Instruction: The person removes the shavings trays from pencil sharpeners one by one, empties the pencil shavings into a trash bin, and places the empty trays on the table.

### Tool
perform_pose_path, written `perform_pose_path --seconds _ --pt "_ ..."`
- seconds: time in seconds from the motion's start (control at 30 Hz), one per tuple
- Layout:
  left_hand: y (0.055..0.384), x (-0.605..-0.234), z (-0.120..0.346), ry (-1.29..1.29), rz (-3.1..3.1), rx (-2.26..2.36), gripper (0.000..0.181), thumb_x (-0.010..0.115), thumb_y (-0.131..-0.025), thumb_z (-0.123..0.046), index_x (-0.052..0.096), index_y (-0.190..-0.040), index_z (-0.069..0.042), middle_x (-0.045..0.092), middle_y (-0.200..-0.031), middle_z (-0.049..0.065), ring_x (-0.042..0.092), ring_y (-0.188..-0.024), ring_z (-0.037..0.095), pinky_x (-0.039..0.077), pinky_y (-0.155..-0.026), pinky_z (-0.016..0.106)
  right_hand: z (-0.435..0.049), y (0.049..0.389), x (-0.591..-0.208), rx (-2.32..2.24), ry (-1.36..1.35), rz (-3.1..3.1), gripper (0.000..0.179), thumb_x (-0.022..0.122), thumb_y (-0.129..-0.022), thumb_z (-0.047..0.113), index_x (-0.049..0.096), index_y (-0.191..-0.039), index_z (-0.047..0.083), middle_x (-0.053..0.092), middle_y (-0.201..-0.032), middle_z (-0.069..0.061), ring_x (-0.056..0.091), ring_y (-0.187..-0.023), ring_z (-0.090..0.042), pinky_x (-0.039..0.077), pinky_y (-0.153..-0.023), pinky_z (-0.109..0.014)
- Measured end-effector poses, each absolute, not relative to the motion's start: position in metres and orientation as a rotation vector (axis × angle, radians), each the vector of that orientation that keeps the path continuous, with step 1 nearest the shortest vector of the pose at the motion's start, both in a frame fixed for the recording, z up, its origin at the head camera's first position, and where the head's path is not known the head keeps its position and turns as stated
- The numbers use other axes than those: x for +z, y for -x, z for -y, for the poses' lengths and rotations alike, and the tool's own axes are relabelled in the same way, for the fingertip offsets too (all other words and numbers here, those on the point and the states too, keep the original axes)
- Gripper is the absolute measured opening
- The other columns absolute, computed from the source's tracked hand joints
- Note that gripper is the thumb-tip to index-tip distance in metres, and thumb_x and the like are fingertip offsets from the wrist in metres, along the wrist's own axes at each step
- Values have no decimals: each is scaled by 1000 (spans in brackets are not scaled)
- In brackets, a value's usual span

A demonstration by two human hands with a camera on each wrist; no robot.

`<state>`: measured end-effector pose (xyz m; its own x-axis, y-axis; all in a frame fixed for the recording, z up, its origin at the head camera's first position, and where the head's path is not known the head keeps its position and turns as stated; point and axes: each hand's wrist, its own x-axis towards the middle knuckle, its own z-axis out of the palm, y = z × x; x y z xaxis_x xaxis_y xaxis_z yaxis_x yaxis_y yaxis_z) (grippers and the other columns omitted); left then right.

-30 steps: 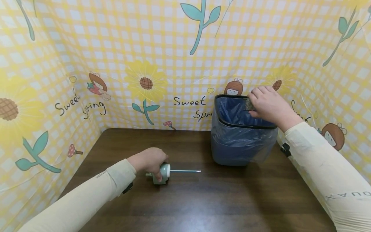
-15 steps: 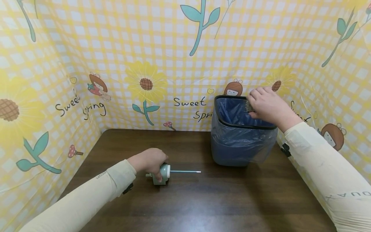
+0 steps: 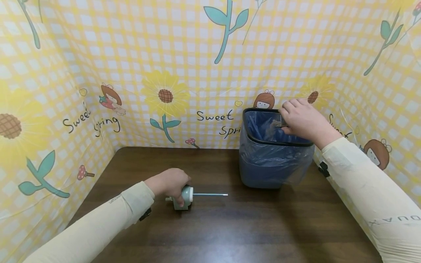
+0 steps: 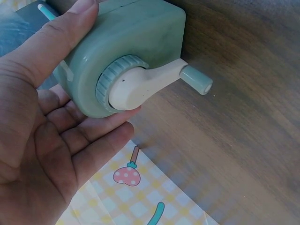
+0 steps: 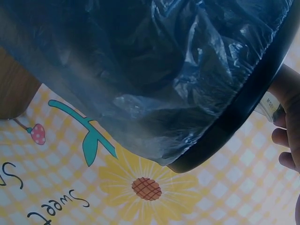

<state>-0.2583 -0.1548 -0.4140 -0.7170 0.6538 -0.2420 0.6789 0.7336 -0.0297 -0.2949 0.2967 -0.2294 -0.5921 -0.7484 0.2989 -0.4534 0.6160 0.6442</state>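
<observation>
My left hand [image 3: 169, 182] grips a green hand-crank pencil sharpener [image 4: 140, 42] on the table, thumb on one side and fingers on the other. Its white crank [image 4: 140, 86] with a green knob faces the left wrist camera. A blue pencil [image 3: 210, 194] sticks out of the sharpener toward the right. Over the bin's opening, my right hand [image 3: 300, 117] holds a small clear container [image 5: 269, 107], tilted and mostly hidden by the fingers. Brownish-grey shavings [image 3: 272, 128] spill from it into the blue bin [image 3: 263, 173], which has a clear liner and black rim.
The bin stands at the back right of the dark wooden table [image 3: 210, 233], close to the back wall. Yellow checked cloth [image 3: 204, 80] with printed flowers surrounds the table at the back and both sides.
Shavings now pour from the container in my right hand into the bin; before, they were packed inside it. That hand has shifted very slightly left. My left hand and the sharpener stay put.
</observation>
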Motion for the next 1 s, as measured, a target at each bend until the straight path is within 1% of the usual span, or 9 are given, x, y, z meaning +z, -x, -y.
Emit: perform_pose_path --seconds 0.13,0.33,0.5,0.87,1.0 --pt "259 -413 154 -1060 -2723 -173 59 94 -64 -54 73 -107 -19 66 -90 -12 60 -80 9 55 -79 33 -297 295 -230 -715 -946 2269 71 88 -76 46 64 -115 -8 63 -112 -24 58 -109 -41 44 -104 -52" --pt "258 -413 153 -1045 -2721 -168 61 94 -64 -54 73 -109 -20 67 -91 -13 61 -82 9 55 -81 33 -299 296 -231 -732 -962 2251 71 88 -75 46 65 -114 -9 63 -111 -24 58 -108 -42 44 -103 -52" --pt "258 -413 154 -1052 -2723 -167 62 94 -64 -54 73 -111 -19 68 -92 -12 61 -82 9 55 -80 33 -297 294 -230 -742 -961 2249 70 88 -76 45 65 -114 -9 63 -111 -24 58 -108 -41 45 -102 -52" --pt "259 -413 153 -1037 -2721 -169 62 94 -64 -55 73 -110 -20 68 -92 -12 60 -82 8 54 -80 32 -291 292 -227 -772 -958 2259 68 87 -77 45 65 -114 -7 63 -109 -21 58 -105 -40 45 -97 -51" --pt "258 -413 153 -1043 -2725 -175 62 94 -63 -55 73 -110 -20 68 -92 -13 60 -82 8 54 -80 32 -291 292 -226 -780 -960 2256 68 87 -77 45 64 -114 -7 63 -109 -22 58 -106 -41 44 -99 -52"
